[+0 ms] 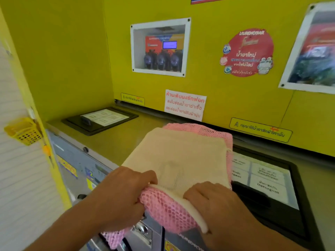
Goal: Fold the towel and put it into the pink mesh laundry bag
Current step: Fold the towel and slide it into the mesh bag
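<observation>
The cream towel (179, 156) is lying folded flat on top of the washing machine (116, 140), its long axis running from the near edge away toward the yellow wall (226, 84) and leaning slightly to the right. The pink mesh laundry bag (168, 209) is sitting partly under it: pink netting is peeking out past the towel's far end and right side, and it is bunching and sagging over the machine's front edge at the near end. The left hand (125, 194) is gripping the bag's mesh at the near left corner, fingers curled into the netting with the thumb against the towel's edge. The right hand (212, 198) is pinching the towel's near edge, fingers folded over the thick cream hem. How far the towel is sitting inside the bag is hard to tell, since the hands are covering the opening. The bag's lowest part is running out of view at the bottom. Around them, a black detergent drawer (268, 187) with blurred labels is lying just right of the towel, another black drawer (101, 119) is sitting well apart at the back left, a red-lettered notice (184, 105) is hanging on the wall behind, and a small yellow basket (23, 132) is hanging at far left.
</observation>
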The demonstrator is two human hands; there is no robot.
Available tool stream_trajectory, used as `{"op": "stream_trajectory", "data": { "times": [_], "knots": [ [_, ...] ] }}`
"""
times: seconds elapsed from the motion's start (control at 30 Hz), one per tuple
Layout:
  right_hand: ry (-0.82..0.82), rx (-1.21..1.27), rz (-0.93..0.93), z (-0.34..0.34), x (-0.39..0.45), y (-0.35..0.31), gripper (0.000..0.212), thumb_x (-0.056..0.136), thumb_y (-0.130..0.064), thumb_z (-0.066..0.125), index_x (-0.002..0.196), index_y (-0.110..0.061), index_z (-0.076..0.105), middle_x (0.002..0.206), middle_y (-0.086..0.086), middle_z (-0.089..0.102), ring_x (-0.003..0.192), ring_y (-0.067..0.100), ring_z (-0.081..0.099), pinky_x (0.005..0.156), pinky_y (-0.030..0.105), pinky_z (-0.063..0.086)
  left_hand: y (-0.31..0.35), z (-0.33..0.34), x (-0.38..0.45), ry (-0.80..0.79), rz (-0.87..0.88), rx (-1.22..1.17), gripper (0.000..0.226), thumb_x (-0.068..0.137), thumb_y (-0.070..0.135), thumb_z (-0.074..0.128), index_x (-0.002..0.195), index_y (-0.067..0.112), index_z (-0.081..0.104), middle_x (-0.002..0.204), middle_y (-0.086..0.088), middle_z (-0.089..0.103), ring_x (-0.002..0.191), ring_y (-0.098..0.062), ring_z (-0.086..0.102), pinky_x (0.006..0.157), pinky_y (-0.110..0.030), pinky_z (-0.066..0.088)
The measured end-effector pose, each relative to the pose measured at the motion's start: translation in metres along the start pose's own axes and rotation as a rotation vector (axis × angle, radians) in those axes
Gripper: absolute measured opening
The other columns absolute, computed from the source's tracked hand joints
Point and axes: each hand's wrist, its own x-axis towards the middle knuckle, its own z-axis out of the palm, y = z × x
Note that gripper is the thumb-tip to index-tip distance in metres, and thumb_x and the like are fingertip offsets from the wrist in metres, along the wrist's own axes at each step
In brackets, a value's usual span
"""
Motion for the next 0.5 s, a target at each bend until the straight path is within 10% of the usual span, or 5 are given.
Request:
{"op": "stream_trajectory", "data": {
  "times": [0.17,0.33,0.5],
  "knots": [
    [0.144,0.301,0.135,-0.046,0.008,0.016,0.018,0.078,-0.038,0.060,0.095,-0.037,0.065,0.088,-0.019,0.059,0.079,0.004,0.058,0.065,0.028,0.049,0.006,-0.049,0.016,-0.028,-0.006,-0.202,0.043,0.075,0.028,0.066,0.108,0.050,0.046,0.080,0.020,0.060,0.077,-0.003,0.055,0.060,-0.026,0.043],
    [0.248,0.306,0.186,-0.090,0.042,0.037,0.046,0.081,-0.030,0.054,0.120,-0.053,0.054,0.114,-0.034,0.063,0.107,-0.006,0.058,0.090,0.019,0.048,-0.009,-0.086,0.090,0.164,0.054,-0.176,0.049,0.082,0.026,0.068,0.117,0.050,0.046,0.083,0.017,0.059,0.078,-0.007,0.054,0.068,-0.034,0.046],
    [0.284,0.218,0.256,-0.102,0.060,0.054,0.047,0.088,-0.021,0.057,0.127,-0.046,0.051,0.108,-0.030,0.067,0.095,0.000,0.064,0.081,0.024,0.052,-0.010,-0.082,0.178,0.172,0.090,-0.018,0.044,0.088,0.017,0.062,0.122,0.041,0.048,0.107,0.006,0.068,0.095,-0.018,0.058,0.075,-0.029,0.044]
  ]
}}
